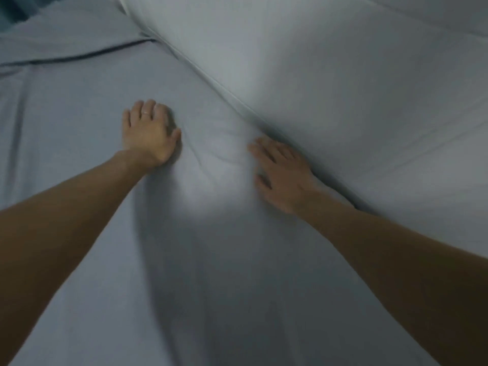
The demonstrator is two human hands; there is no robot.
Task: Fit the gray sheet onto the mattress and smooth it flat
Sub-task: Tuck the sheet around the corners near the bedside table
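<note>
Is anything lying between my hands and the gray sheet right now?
Nothing visible. The left hand and right hand both rest flat on the sheet, with small wrinkles between them. A paler fabric mass borders the right hand.

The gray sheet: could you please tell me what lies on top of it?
Both hands rest flat on the gray sheet: left hand, right hand. The mattress beneath is covered, unseen.

We see a pale wall (330, 75) rising along the bed's far edge, dim light overall, and a dark blurred patch (13, 11) top left.
</note>
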